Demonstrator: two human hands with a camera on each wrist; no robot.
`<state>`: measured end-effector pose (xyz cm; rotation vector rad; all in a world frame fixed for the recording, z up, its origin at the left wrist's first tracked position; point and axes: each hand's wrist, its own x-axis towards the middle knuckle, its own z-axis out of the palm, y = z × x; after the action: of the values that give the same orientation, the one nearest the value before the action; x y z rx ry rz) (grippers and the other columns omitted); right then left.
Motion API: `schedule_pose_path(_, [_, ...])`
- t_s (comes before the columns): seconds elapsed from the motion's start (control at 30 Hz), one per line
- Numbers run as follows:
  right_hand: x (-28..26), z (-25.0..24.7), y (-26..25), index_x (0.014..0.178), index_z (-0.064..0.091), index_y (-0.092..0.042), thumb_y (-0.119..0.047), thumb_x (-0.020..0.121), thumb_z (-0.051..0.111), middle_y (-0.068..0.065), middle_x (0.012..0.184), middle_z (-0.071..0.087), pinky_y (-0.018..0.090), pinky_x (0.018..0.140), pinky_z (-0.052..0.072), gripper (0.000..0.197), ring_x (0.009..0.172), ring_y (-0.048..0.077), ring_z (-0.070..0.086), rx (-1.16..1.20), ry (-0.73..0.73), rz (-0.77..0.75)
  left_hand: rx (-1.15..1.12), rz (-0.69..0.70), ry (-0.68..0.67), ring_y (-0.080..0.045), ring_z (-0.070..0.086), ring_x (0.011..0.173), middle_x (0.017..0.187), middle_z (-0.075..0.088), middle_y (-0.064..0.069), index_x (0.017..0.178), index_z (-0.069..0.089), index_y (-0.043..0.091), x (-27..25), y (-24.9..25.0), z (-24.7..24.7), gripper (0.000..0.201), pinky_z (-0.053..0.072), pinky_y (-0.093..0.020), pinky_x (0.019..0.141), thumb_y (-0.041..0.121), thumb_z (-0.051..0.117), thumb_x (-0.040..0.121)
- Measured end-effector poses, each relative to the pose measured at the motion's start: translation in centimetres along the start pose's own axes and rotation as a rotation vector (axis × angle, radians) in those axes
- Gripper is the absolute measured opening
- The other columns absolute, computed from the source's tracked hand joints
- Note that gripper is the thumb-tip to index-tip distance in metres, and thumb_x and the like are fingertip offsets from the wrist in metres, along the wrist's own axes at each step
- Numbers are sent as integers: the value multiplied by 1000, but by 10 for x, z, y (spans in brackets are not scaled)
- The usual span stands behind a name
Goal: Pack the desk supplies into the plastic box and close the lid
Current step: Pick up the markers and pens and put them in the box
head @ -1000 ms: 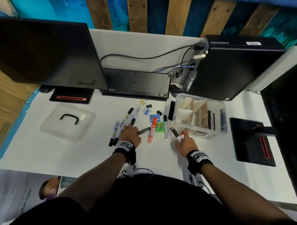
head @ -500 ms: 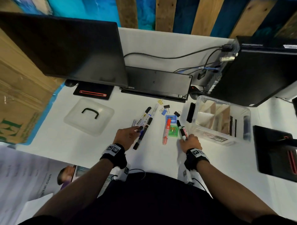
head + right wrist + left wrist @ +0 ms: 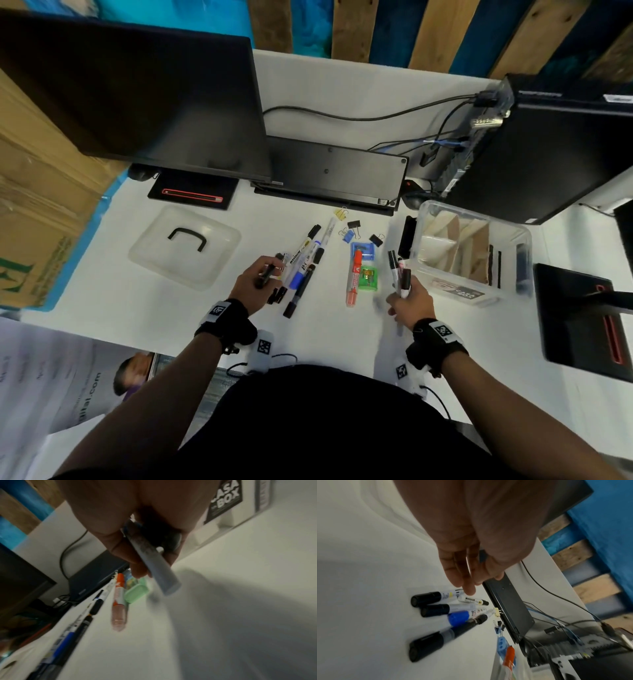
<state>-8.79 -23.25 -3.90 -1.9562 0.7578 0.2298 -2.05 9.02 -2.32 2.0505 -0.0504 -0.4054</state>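
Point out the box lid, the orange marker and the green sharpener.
box lid [image 3: 161, 253]: head view, bare clear top beside its black handle.
orange marker [image 3: 355, 278]: head view, mid barrel.
green sharpener [image 3: 369, 278]: head view, top face.

Both forearms reach forward from 6 o'clock, each wrist wrapped in a black band with a coded white tag. The left hand [image 3: 255, 286] sits at about 10 o'clock from the torso, knuckles up, its grip curled round a black marker [image 3: 265, 275]; the left wrist view shows the fingers [image 3: 464, 577] pointing downward. The right hand [image 3: 409, 303] is at 1 o'clock, fingers wrapped round two markers [image 3: 399, 274] whose capped ends point toward 12 o'clock.
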Motion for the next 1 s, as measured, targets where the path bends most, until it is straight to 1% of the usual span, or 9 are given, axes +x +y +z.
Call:
schedule_pose_path(0.1, [-1,13,-25,100,56,-19,-10,87,60,13,92,68,28,50,54,16,53,25,65,16,-78,-38,-45,-107,-32,-26,64,96,106,58,0,100,50,50,1,-13,-13,57,52,-43,86,-2,61,79])
schedule_pose_path(0.17, [-2,26,-41,96,59,-15,-23,86,66,11,89,70,28,51,55,15,52,23,64,-23,-163,-39,-142,-208,-63,-27,59,93,111,52,-6,110,48,39,-1,-15,-21,61,51,-44,88,-5,67,73])
schedule_pose_path(0.27, [-1,49,-65,101,59,-15,-40,84,69,7,89,70,26,56,54,32,63,20,67,-198,-263,-108,-274,-309,-58,-21,55,86,106,51,-7,115,51,22,-1,-24,-28,51,48,-35,71,0,71,74])
schedule_pose_path(0.37, [7,72,-88,112,57,-21,-28,87,63,5,101,61,35,75,52,26,91,28,64,-699,-256,-443,-297,-367,-27,-22,64,73,101,58,-10,89,55,17,3,-29,-27,12,44,-30,62,8,63,89])
schedule_pose_path(0.43, [16,85,-100,120,57,-19,-12,86,58,7,113,54,40,82,51,35,99,32,61,-906,-298,-614,-190,-389,30,-24,67,68,92,61,-7,71,46,18,9,-38,-24,26,44,-30,58,14,66,86])
schedule_pose_path(0.53, [30,103,-116,130,54,-17,-3,83,58,6,129,50,42,94,43,49,114,29,51,-1111,-360,-792,28,-421,134,-26,66,67,74,60,-5,63,35,19,13,-39,-19,34,46,-31,62,19,66,77])
schedule_pose_path(0.67, [38,128,-128,130,54,-17,-7,86,57,5,131,57,40,102,39,45,123,25,44,-1308,-452,-949,76,-485,155,-33,65,87,95,64,-9,87,46,20,19,-37,-12,30,51,-35,76,32,70,74])
schedule_pose_path(0.77, [42,140,-126,130,55,-17,-11,92,52,5,132,58,39,104,40,39,125,25,45,-1346,-490,-937,82,-487,83,-25,65,90,107,64,-4,112,47,21,27,-39,-7,53,52,-35,80,40,73,70])
schedule_pose_path(1.0, [44,148,-120,133,53,-16,-11,93,51,9,134,52,40,97,43,41,124,29,46,-1242,-508,-885,400,-363,-94,-26,61,103,111,60,-6,110,55,15,43,-37,5,65,50,-34,83,52,78,62])
